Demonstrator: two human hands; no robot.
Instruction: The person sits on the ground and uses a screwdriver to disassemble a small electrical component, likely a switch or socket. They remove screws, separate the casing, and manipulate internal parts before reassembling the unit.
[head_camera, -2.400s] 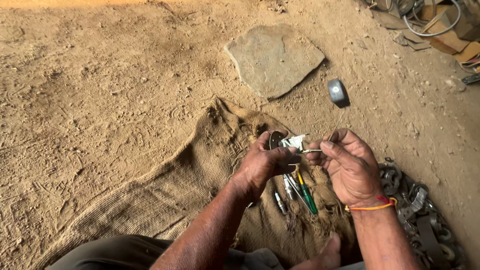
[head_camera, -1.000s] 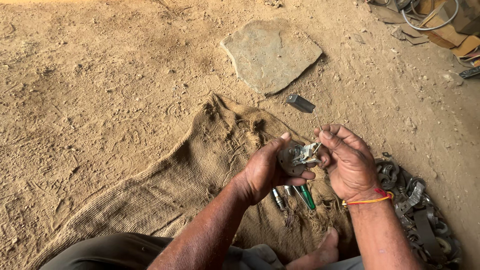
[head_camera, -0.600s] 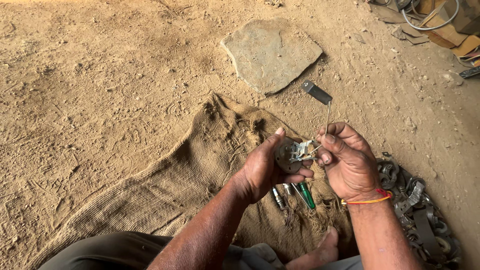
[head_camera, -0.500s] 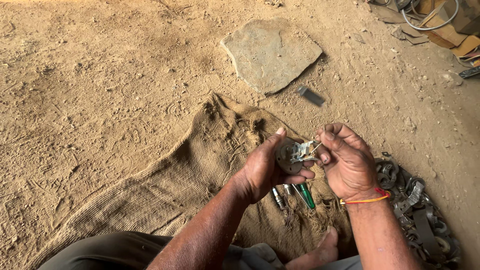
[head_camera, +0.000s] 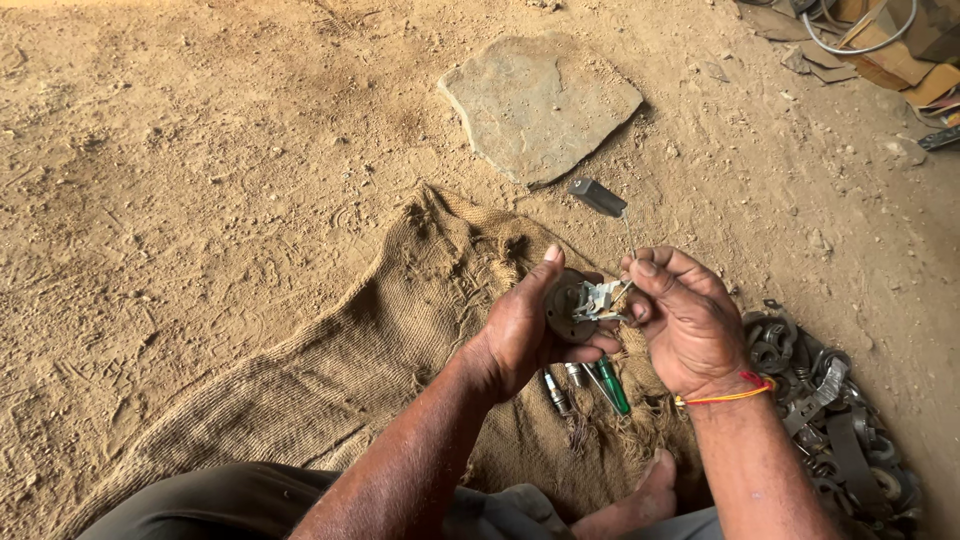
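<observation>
Sandy dirt floor, burlap sack, flat stone, both grips pinching metal part.

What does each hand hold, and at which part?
The left hand grips a dark round part by its rim. The right hand pinches the small metal piece on its face; what hangs from the wire is unclear.

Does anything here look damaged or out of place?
Yes. The burlap sack on the dirt is rumpled, and its near edge is frayed by the green-handled screwdriver. Scrap metal parts lie heaped loosely at the right. The left hand and right hand hold a small round metal part with bent tabs.
</observation>
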